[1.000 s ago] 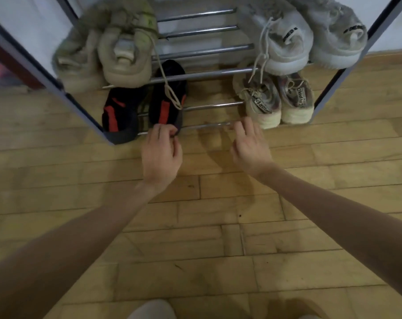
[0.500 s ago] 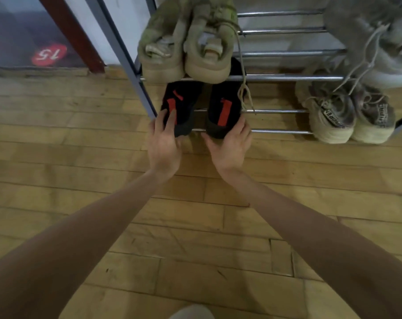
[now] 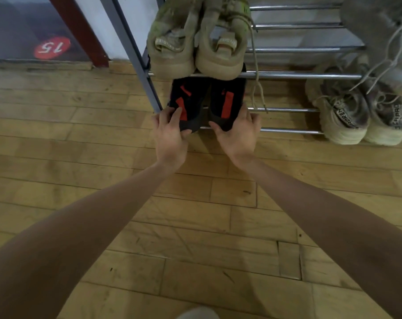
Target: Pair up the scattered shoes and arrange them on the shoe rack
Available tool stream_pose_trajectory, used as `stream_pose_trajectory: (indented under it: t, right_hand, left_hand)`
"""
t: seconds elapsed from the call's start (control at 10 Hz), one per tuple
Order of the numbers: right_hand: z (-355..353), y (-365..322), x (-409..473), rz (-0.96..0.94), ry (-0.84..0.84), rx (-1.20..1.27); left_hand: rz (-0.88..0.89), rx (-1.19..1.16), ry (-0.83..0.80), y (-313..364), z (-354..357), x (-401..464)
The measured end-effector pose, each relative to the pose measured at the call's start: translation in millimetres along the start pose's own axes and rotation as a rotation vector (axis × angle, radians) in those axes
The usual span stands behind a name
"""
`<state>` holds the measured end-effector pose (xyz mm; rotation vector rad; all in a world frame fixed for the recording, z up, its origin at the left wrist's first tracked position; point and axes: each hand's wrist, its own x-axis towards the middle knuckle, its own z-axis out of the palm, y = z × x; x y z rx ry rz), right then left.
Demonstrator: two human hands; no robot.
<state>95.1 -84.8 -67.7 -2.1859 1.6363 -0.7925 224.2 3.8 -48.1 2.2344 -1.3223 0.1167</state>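
Note:
Two black shoes with red stripes sit side by side, heels toward me, on the lowest bars of the metal shoe rack [image 3: 287, 75]. My left hand [image 3: 171, 132] grips the heel of the left black shoe [image 3: 188, 104], thumb under it and fingers on top. The heel of the right black shoe [image 3: 227, 102] is held by my right hand [image 3: 238, 134], with the fingers wrapped round its outer side. A beige pair [image 3: 197, 42] rests on the shelf just above them.
A cream pair [image 3: 359, 116] with lettered heel tabs stands at the right end of the lowest shelf. Part of a grey pair [image 3: 379, 26] hangs above it. The rack's grey post [image 3: 130, 49] slants left of the black shoes. Wooden floor [image 3: 195, 226] spreads below; a red "15" sticker [image 3: 52, 47] marks the far left.
My view has swung left and closer to the black pair. My right hand came over from the rack's bar to the right black shoe. Both hands now hold the heels.

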Motion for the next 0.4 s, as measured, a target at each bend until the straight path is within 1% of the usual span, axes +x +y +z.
stream_pose_trajectory:
  t: [0.1, 0.3, 0.4]
  right_hand:
    - [-3.2, 4.4, -1.6, -0.026, -0.062, -0.008]
    - [-42.1, 28.3, -26.7, -0.200, -0.264, -0.052]
    - [-69.5, 34.5, -42.5, -0.140, -0.427, -0.102]
  left_hand:
    - [-0.007, -0.018, 0.007, 2.4, 1.4, -3.8]
    - [0.028, -0.068, 0.018, -13.7, -2.5, -11.2]
    - [-0.029, -0.030, -0.131, -9.1, -22.1, -22.2]
